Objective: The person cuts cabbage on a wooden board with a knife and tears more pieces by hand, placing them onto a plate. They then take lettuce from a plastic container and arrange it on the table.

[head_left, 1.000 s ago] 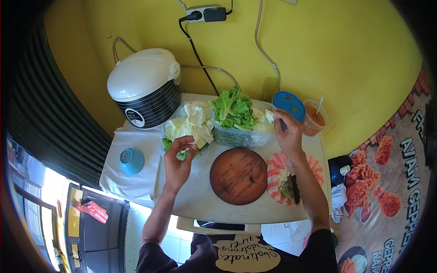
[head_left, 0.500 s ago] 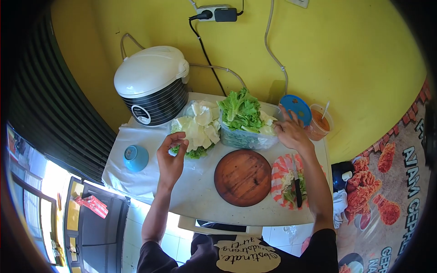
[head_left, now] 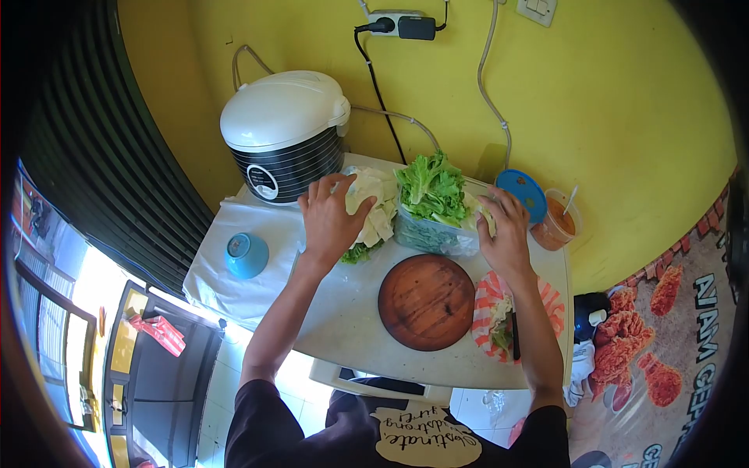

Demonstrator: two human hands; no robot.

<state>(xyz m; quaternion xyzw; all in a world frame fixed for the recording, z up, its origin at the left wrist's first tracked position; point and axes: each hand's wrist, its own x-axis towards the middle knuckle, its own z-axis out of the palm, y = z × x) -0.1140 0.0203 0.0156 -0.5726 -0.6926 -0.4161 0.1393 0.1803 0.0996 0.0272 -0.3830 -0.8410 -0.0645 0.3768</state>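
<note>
My left hand [head_left: 331, 218] is open, its fingers spread over the left part of a pile of pale cabbage leaves [head_left: 374, 204]; some green leaf shows below the pile. My right hand [head_left: 503, 230] is open at the right end of a clear plastic container [head_left: 429, 236], fingers curved by the pale leaves there. Green lettuce [head_left: 433, 187] heaps above the container's rim. In front of it lies a round wooden board [head_left: 427, 303]. A red-and-white striped plate [head_left: 552, 308] with scraps and a knife [head_left: 516, 337] is partly hidden under my right forearm.
A rice cooker [head_left: 285, 136] stands at the back left, with a blue bowl [head_left: 246, 255] in front of it. At the back right are a blue lid [head_left: 521, 195] and a tub of orange sauce [head_left: 557, 222] with a spoon. Cords hang on the yellow wall.
My left hand has moved up and opened wider over the cabbage leaves. My right hand stays near the container's right end, its fingers now more curved. The camera view has shifted slightly.
</note>
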